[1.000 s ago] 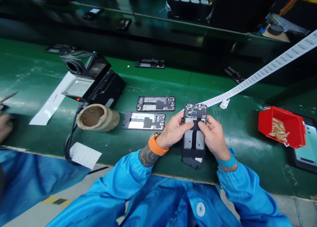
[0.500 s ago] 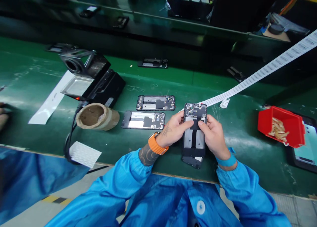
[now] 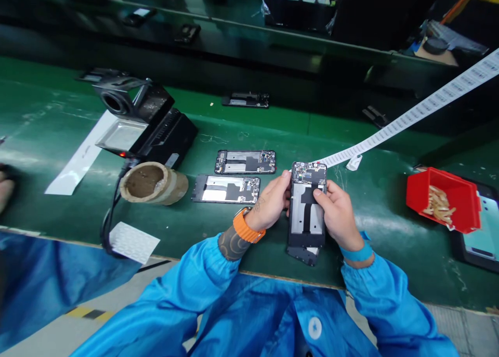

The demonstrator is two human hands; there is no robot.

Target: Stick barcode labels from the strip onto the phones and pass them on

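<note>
Between my hands is an opened phone [image 3: 307, 211], its inner boards and silver plate facing up. My left hand [image 3: 272, 201] grips its left edge, thumb along the side. My right hand [image 3: 338, 211] closes on the right edge, with the thumb pressed on the dark strip below the circuit board. Under its lower end another dark phone part [image 3: 302, 255] lies on the green bench, mostly hidden. Left of my hands lie two more opened phones, an upper one [image 3: 245, 162] and a lower one [image 3: 226, 189].
On the bench [image 3: 374, 232] stand a black device [image 3: 167, 139] with a cable, a brown cardboard tube [image 3: 171, 187] and a red bin [image 3: 465, 206]. A label strip [image 3: 421, 105] slants to the upper right. A co-worker's hand [image 3: 5, 188] shows at the left edge.
My left thumb has moved off the phone's face to its left edge. My right thumb stays on the phone, which has shifted very slightly right.
</note>
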